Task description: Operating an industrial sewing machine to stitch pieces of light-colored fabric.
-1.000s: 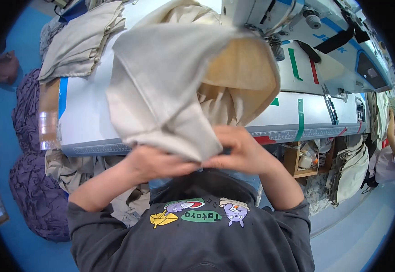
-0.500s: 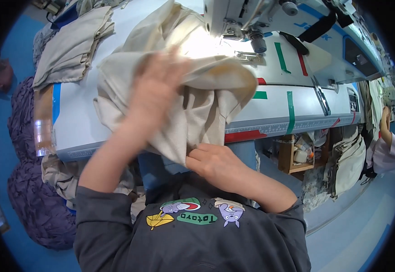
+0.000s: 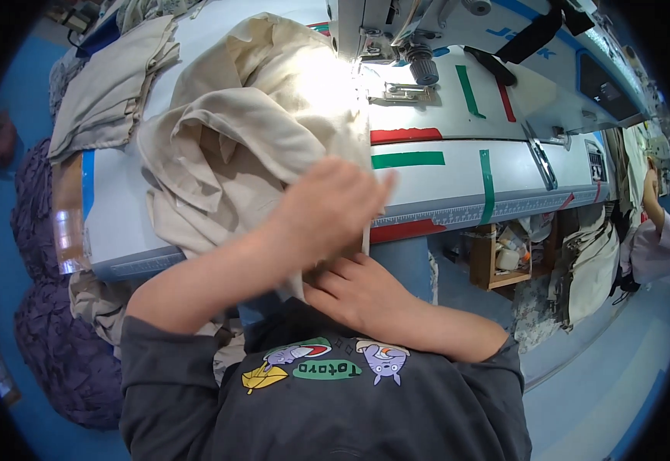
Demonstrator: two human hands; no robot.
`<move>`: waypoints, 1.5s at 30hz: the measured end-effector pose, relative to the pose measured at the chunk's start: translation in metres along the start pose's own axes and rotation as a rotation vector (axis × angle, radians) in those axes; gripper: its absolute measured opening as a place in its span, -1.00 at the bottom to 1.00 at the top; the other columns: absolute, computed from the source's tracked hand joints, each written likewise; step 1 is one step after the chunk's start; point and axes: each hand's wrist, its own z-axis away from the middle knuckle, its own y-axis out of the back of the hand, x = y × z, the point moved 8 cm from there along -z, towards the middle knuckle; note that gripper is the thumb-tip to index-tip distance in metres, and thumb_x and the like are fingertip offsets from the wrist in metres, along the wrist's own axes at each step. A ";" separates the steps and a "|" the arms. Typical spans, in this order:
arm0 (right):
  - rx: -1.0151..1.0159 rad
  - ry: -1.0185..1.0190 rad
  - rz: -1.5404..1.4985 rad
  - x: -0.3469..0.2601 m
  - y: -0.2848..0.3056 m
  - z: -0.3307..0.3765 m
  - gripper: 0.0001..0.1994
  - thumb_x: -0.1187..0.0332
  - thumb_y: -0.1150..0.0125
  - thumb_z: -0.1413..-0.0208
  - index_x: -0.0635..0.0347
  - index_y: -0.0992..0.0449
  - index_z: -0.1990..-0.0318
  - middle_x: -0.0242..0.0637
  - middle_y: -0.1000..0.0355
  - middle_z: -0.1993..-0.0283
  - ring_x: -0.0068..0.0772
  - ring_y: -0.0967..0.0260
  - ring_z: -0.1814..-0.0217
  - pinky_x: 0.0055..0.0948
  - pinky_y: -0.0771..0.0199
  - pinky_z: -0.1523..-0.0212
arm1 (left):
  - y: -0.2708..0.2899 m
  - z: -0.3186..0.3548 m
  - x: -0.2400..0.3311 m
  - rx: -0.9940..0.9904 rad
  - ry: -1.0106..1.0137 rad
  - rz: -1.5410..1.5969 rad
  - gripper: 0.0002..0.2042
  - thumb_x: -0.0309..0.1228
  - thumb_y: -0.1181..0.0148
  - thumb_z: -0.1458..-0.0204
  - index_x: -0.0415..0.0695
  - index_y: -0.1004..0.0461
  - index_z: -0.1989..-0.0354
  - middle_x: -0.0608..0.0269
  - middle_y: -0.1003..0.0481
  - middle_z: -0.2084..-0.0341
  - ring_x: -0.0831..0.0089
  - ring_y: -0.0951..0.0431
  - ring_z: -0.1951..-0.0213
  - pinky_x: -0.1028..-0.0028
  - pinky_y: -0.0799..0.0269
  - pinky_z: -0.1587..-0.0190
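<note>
Pinching beige cloth (image 3: 262, 115), apparently, with right-hand fingers (image 3: 336, 281)

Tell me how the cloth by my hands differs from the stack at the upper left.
The cloth is bunched in loose folds; the stack lies fairly flat, layers showing along one edge. Your left hand is over the cloth and your right hand is at its near edge, but no hand is on the stack. Bright light washes out part of the cloth, not the stack. Both are beige fabric on the table.
</note>
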 end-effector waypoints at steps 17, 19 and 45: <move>0.219 0.086 -0.011 0.044 0.032 0.034 -0.78 0.40 -0.24 0.16 0.11 -0.52 0.27 -0.40 -0.48 0.19 -0.43 -0.45 0.32 -0.50 -0.48 0.43 | -0.012 0.019 -0.018 0.071 -0.096 0.167 -0.70 -0.47 -0.16 0.09 -0.24 -0.51 0.14 0.28 -0.47 0.08 0.39 -0.52 0.11 0.42 -0.46 0.12; 0.217 0.018 -0.044 0.052 0.032 0.041 -0.79 0.40 -0.24 0.15 0.12 -0.52 0.27 -0.39 -0.47 0.20 -0.42 -0.45 0.31 -0.48 -0.50 0.41 | -0.004 0.026 -0.018 0.257 -0.092 0.240 -0.75 -0.48 -0.18 0.14 -0.23 -0.54 0.22 0.34 -0.49 0.18 0.44 -0.51 0.18 0.47 -0.45 0.17; 0.252 -0.693 0.242 0.096 0.051 0.011 -0.79 0.37 -0.35 0.06 0.14 -0.38 0.52 -0.33 -0.29 0.32 -0.25 -0.35 0.23 -0.27 -0.43 0.36 | -0.005 0.031 -0.007 0.409 -0.113 0.375 -0.89 -0.51 -0.23 0.13 -0.21 -0.50 0.40 0.26 -0.49 0.32 0.36 -0.57 0.16 0.45 -0.53 0.15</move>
